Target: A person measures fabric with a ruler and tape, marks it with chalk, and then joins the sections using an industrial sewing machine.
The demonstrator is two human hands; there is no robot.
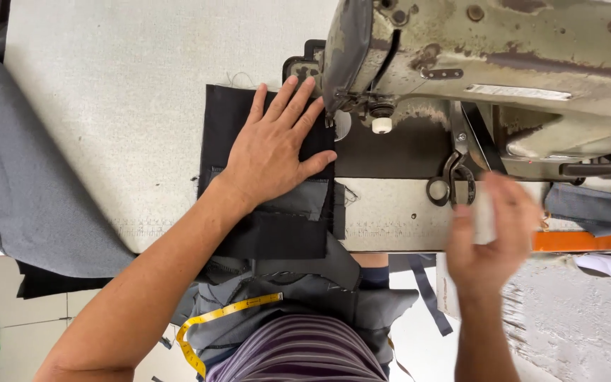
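the left hand [277, 152] lies flat and open, fingers spread, pressing the black fabric piece [266, 212] onto the desk [107, 106] just beside the needle of the old sewing machine [489, 64]. the right hand [493, 244] hangs blurred past the desk's near edge by the scissors [454, 184]; its grip cannot be told. the cloth looks placed for stitching, but whether any seam is sewn can't be seen.

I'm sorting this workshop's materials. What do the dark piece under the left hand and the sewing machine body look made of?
The dark piece under the left hand looks like matte woven cloth, lying flat with frayed threads. The sewing machine body looks like painted metal, its greenish coat chipped and rust-spotted.
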